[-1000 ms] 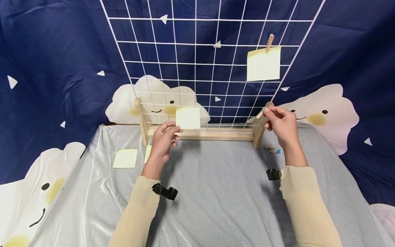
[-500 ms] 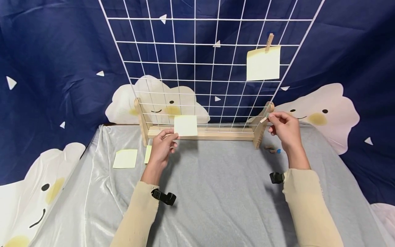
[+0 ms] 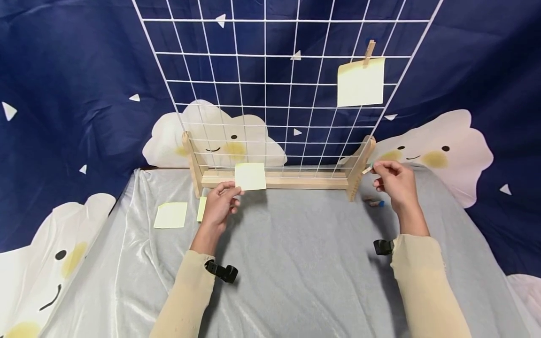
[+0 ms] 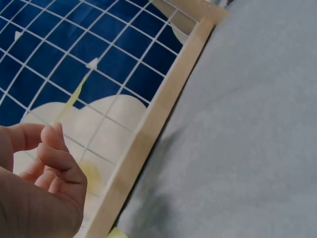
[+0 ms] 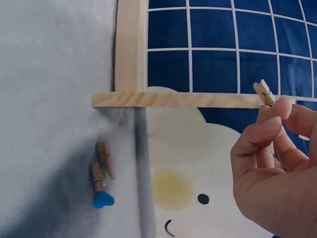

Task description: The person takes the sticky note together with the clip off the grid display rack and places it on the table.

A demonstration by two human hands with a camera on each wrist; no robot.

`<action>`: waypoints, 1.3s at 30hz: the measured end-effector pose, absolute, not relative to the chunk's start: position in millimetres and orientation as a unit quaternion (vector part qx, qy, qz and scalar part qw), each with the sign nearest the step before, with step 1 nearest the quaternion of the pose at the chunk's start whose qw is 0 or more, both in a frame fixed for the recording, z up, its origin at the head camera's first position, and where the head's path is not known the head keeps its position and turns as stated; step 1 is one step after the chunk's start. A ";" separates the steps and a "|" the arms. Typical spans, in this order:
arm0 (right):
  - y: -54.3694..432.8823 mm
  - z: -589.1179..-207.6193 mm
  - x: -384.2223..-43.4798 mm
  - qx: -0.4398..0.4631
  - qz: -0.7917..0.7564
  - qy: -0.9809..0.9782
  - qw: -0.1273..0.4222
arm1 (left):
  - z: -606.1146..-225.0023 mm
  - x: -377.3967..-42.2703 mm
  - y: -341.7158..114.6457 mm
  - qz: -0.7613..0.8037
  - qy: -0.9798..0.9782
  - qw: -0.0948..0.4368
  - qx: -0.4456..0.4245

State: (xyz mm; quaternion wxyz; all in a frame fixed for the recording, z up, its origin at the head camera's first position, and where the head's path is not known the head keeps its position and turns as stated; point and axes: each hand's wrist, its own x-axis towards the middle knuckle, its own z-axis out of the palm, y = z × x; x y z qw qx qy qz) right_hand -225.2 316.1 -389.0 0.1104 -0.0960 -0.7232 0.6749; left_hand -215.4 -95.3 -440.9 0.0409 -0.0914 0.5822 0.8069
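My left hand [image 3: 220, 204] pinches a pale yellow sticky note [image 3: 251, 177] by its lower left corner, in front of the grid's wooden base. From the left wrist the note [image 4: 73, 101] appears nearly edge-on. My right hand [image 3: 396, 180] pinches a small wooden clothespin [image 3: 367, 169] between thumb and fingers, just right of the stand's right foot. In the right wrist view that clothespin [image 5: 264, 91] points its tip away from the fingers. A white wire grid [image 3: 266, 84] stands upright behind both hands. Another sticky note [image 3: 360, 83] hangs at its upper right under a wooden clothespin [image 3: 369, 50].
Two clothespins [image 5: 103, 166] lie on the grey cloth [image 3: 296, 263] below my right hand, one with a blue heart. Two more notes are at the left: one flat note [image 3: 171, 215], one [image 3: 202, 209] partly behind my left hand. A navy cloud-print curtain [image 3: 84, 56] backs everything.
My left hand has lowered slightly and drawn left with the sticky note. My right hand has moved down and right with its clothespin, away from the grid.
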 end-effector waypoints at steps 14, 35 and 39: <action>329.0 -409.4 -216.0 -0.133 0.661 -0.735 0.077 | -464.8 -213.6 -104.9 0.754 0.641 0.083 -0.113; 343.2 -441.1 -208.9 -0.160 0.632 -0.758 0.021 | -490.4 -206.3 -119.0 0.718 0.680 0.101 -0.110; 345.5 -447.5 -206.9 -0.168 0.606 -0.778 0.004 | -492.4 -204.8 -120.3 0.709 0.690 0.104 -0.101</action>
